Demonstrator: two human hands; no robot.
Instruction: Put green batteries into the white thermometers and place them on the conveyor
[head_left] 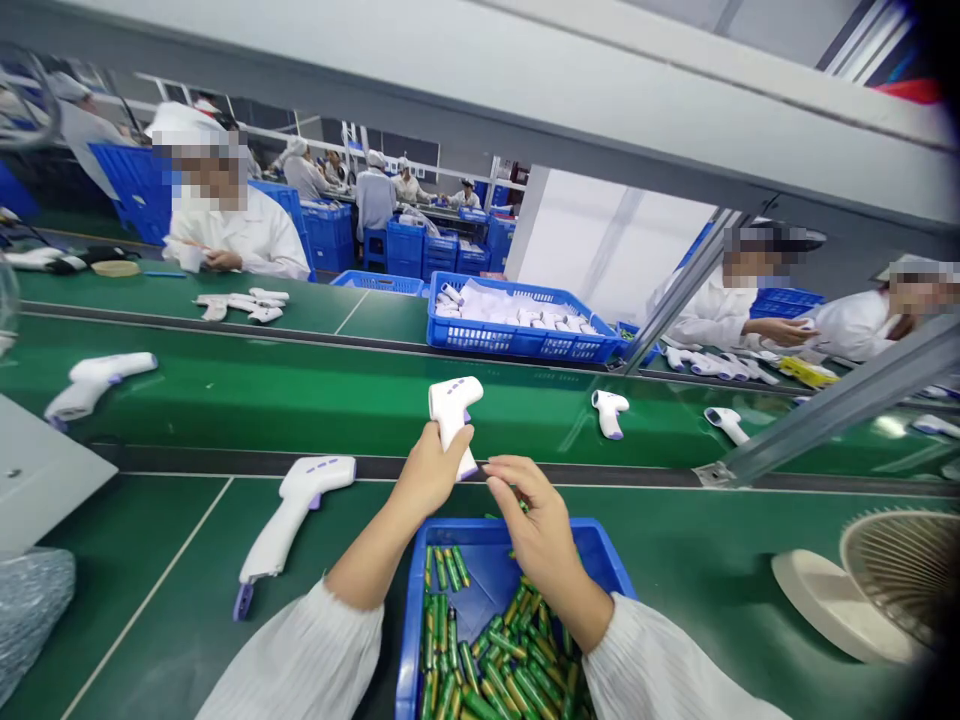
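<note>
My left hand (427, 470) is closed around the handle of a white and purple infrared thermometer (452, 405), held upright above the far rim of a blue bin (409, 610). Just right of the handle's lower end is my right hand (536, 520), its fingers curled toward the thumb; whether something small sits in them I cannot make out. Green and gold batteries (517, 670) lie heaped in the bin below, a few standing in a row at its left. Another thermometer (289, 515) lies on the green table to the left, its purple battery cover (242, 600) hanging open.
Several thermometers, among them one at left (101, 385) and one at right (610, 412), lie on the green conveyor belt (360, 390). Beyond stands a blue basket (525, 345) of thermometers. A fan (900, 570) sits at right; a metal post (810, 410) slants nearby. Co-workers sit across.
</note>
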